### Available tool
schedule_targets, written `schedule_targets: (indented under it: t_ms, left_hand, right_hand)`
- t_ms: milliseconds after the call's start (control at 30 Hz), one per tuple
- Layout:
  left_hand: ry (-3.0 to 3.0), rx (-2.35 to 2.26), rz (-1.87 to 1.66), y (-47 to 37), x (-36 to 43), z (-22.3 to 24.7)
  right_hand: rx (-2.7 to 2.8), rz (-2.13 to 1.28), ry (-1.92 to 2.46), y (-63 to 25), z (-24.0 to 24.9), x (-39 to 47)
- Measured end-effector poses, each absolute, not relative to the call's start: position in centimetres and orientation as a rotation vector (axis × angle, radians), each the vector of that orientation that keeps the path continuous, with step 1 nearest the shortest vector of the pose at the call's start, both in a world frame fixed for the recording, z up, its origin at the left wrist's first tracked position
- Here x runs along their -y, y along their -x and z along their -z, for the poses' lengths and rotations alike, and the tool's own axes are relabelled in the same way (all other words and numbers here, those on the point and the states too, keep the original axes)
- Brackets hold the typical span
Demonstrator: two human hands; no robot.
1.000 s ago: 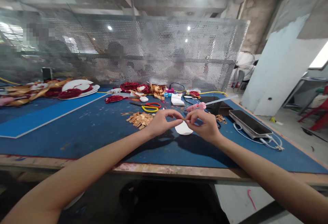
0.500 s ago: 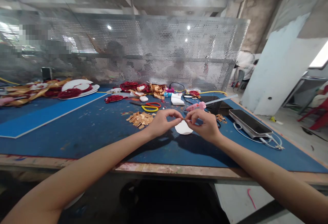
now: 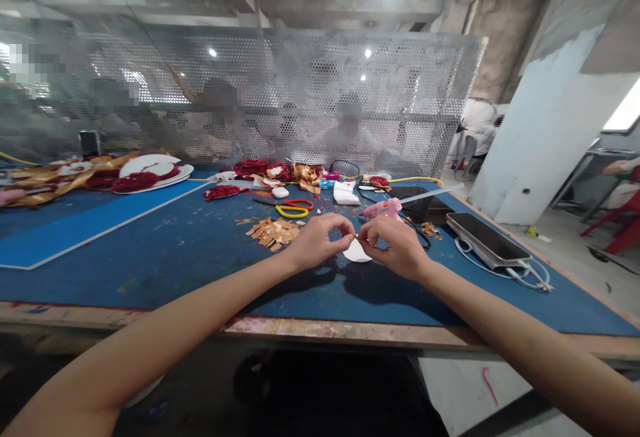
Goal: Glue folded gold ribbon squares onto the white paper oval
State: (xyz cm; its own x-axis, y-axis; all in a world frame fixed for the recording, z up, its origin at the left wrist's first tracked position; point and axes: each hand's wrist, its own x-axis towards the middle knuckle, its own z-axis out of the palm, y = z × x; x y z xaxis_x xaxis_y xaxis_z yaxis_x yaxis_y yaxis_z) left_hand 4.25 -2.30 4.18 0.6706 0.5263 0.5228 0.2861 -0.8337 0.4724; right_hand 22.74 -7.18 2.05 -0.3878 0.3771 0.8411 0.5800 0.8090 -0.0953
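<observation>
Left hand [image 3: 320,240] and right hand [image 3: 395,240] pinching a tiny brownish piece [image 3: 356,236], over a white disc [image 3: 358,254], on a blue tabletop [image 3: 200,284], gold scraps [image 3: 273,232] beside the left hand, pink glue gun [image 3: 383,208] beyond the right

Right hand [image 3: 393,245]: you've brought it slightly further over the white disc [image 3: 357,252].
Disc: you now cover more of it.

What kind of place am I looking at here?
Probably a small craft workshop: scissors, a pile of cut gold-coloured pieces and what looks like a pink glue gun lie on a blue worktable.
</observation>
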Motion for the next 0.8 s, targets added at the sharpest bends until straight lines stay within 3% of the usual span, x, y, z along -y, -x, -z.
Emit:
schedule_targets:
  t_ms: [800]
  left_hand:
    - [-3.356,-0.629,-0.935,-4.6,2.1,-3.7]
  right_hand:
    - [1.961,0.197,0.959,-22.5,-1.0,6.5]
